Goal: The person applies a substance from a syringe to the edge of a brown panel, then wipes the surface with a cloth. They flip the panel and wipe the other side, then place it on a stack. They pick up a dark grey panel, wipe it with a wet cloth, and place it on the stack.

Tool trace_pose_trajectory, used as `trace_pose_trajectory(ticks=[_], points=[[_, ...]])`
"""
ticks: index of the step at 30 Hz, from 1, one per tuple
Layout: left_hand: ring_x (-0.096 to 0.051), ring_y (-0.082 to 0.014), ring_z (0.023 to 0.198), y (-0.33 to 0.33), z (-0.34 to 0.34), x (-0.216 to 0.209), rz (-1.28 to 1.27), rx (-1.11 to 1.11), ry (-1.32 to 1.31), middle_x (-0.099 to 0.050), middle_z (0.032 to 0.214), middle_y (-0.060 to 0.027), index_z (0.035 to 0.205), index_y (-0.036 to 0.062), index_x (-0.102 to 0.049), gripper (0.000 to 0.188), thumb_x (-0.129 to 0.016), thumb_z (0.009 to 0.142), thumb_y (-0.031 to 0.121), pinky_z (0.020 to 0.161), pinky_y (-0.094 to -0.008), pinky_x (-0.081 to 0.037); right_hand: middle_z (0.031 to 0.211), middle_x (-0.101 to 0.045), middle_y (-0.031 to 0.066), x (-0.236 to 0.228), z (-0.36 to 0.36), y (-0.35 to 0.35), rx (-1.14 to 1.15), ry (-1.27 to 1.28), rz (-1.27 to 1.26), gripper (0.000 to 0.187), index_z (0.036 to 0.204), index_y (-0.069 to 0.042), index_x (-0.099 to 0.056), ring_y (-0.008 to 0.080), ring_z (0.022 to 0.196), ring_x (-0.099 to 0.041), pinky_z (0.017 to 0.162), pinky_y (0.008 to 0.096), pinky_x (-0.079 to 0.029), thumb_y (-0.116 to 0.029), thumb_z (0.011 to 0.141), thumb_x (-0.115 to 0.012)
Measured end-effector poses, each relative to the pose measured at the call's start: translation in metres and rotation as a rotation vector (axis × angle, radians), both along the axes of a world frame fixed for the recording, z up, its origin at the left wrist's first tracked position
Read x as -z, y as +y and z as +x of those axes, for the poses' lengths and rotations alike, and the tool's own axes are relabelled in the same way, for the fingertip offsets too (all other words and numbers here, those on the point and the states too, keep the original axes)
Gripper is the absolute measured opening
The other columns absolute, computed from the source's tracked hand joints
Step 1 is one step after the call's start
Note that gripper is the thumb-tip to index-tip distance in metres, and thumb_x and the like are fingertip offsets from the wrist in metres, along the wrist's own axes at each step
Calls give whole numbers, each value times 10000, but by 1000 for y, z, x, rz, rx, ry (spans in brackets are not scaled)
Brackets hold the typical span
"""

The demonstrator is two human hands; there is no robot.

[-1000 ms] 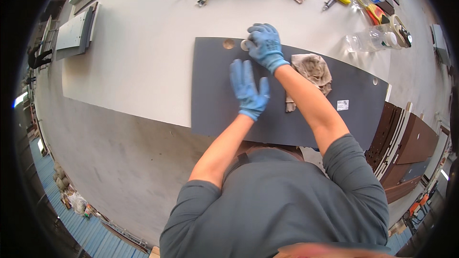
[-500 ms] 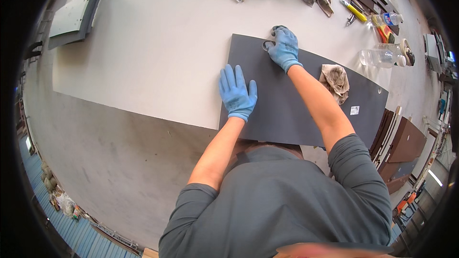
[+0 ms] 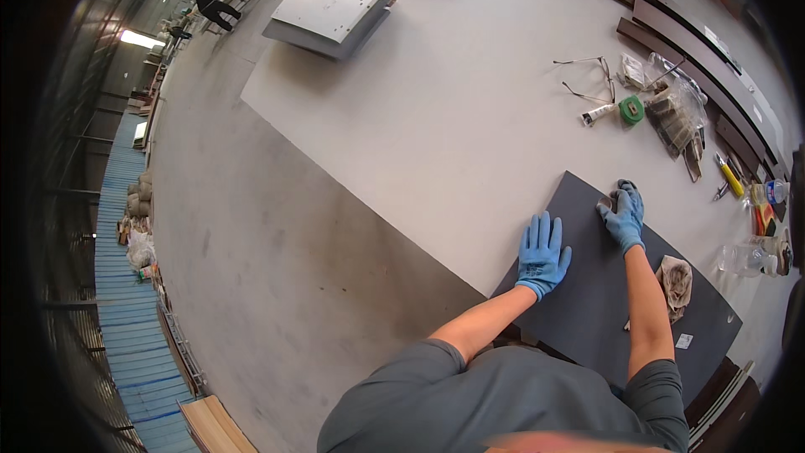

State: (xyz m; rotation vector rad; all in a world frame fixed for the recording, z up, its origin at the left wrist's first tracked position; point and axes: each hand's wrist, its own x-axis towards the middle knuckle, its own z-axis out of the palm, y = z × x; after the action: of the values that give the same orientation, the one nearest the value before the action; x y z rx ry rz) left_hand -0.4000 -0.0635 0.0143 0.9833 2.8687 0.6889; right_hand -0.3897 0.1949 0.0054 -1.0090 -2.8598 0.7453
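Note:
A dark grey flat panel lies on the light worktable in front of me. My left hand, in a blue glove, rests flat on the panel's left part with its fingers stretched out. Near the panel's far edge, my gloved right hand is closed, its fingers curled. A small dark, rounded thing shows at its thumb side; its kind is unclear. Beneath my right forearm's outer side, a crumpled, stained rag sits on the panel, with a small white label nearby.
Beyond the panel are glasses, a white tube, a green tape measure and a plastic bag. A yellow-handled tool and clear bottles stand right. Stacked panels sit far left; a person is distant.
My view has swung to the left, so the table and panel appear further right and lower. Both hands remain on the panel in nearly the same places.

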Motion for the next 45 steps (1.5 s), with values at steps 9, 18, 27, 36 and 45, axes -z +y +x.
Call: trace_pose_trajectory(ticks=[9, 18, 27, 36, 45], points=[[-405, -515, 1478, 2, 4, -1, 21, -14, 96, -427, 1605, -311, 1527, -8, -518, 707, -659, 944, 365, 1221, -588, -341, 1492, -593, 121, 4, 1, -6, 6, 129, 45, 415, 1072, -94, -748, 331, 1441, -464, 1211, 455, -347, -380, 793, -861], [-458, -510, 1444, 4, 9, 4, 36, 7, 187, -501, 1543, -328, 1470, -54, -574, 675, -656, 942, 358, 1238, -581, -325, 1630, -467, 176, -43, 197, 15, 110, 225, 654, 686, 1340, -63, -652, 381, 1555, -359, 1255, 612, -246, -621, 942, -634], [-399, -475, 1499, 9, 9, 10, -15, -29, 250, -448, 1605, -289, 1518, 13, -536, 699, -676, 941, 382, 1242, -567, -316, 1722, -324, 177, 7, 317, 46, 335, -92, 558, 823, 1565, -59, -483, 380, 1609, -255, 1256, 661, -168, -619, 970, -584], [-370, -488, 1516, -2, 12, 0, 143, -22, 187, -415, 1621, -303, 1531, -24, -503, 726, -705, 925, 321, 1252, -553, -312, 1743, -298, 141, 3, 240, 14, 340, -119, 442, 890, 1593, -96, -466, 345, 1638, -180, 1280, 632, -113, -663, 925, -625], [-379, -392, 1498, -165, 89, 13, 300, -832, -445, -323, 1642, -308, 1655, 3, -280, 972, -777, 935, 426, 1203, -519, -348, 1699, -363, 188, -4, 218, -168, -482, 223, 296, 666, 1504, -23, -557, 422, 1608, -240, 1313, 584, -165, -411, 968, -632]])
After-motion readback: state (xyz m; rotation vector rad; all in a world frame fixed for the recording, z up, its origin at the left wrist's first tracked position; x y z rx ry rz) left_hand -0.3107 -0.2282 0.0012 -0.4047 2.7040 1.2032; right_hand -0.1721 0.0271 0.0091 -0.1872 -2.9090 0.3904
